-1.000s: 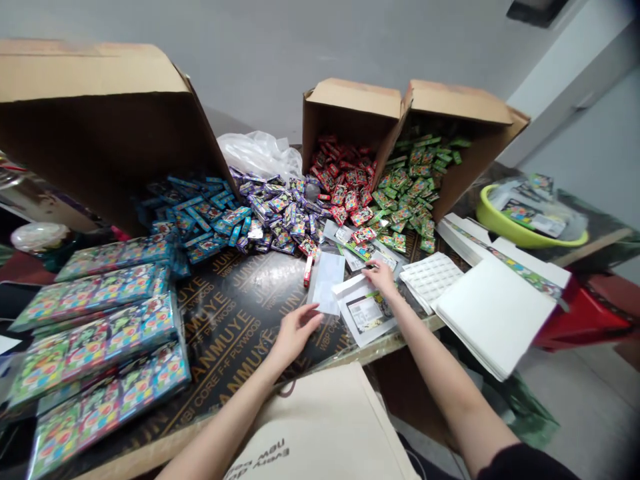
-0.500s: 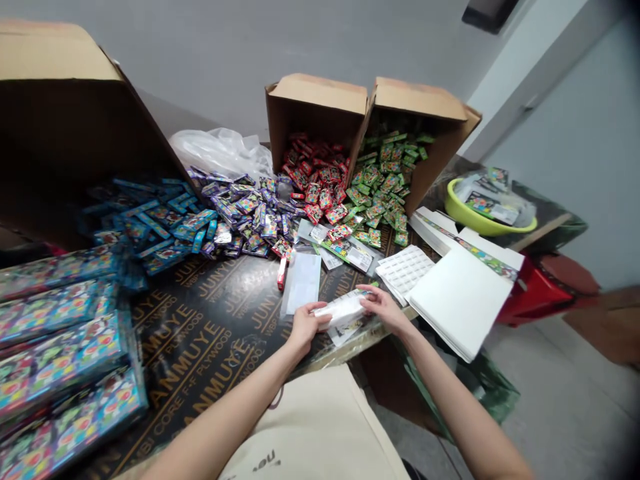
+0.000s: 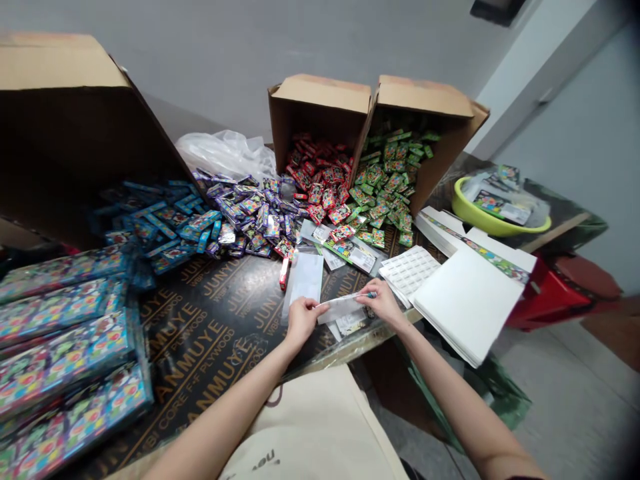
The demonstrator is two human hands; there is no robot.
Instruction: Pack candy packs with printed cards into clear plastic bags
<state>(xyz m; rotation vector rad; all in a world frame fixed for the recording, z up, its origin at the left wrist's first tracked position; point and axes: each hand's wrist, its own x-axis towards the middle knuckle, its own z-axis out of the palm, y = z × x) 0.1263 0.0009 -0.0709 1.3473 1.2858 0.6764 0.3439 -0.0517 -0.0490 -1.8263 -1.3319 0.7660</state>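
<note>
My left hand [image 3: 300, 320] and my right hand [image 3: 383, 303] hold a flat white card packet [image 3: 343, 307] between them, just above the near edge of the dark plywood table [image 3: 220, 327]. Each hand pinches one end of it. Under the packet lie more printed cards and clear sleeves [image 3: 350, 325]. A clear plastic sleeve [image 3: 305, 280] lies just beyond my left hand, with a small red pack [image 3: 283, 273] beside it.
Piles of small packs spread across the table: blue [image 3: 160, 223], purple [image 3: 250, 213], red [image 3: 320, 187], green [image 3: 390, 193]. Cardboard boxes [image 3: 320, 107] lie tipped behind them. Wrapped bundles [image 3: 65, 347] sit left. White sheets [image 3: 465, 300] and a green basin [image 3: 495, 213] sit right.
My right hand picked the white packet off the stack and my left hand came over to grip its other end. The packet now sits flatter between both hands.
</note>
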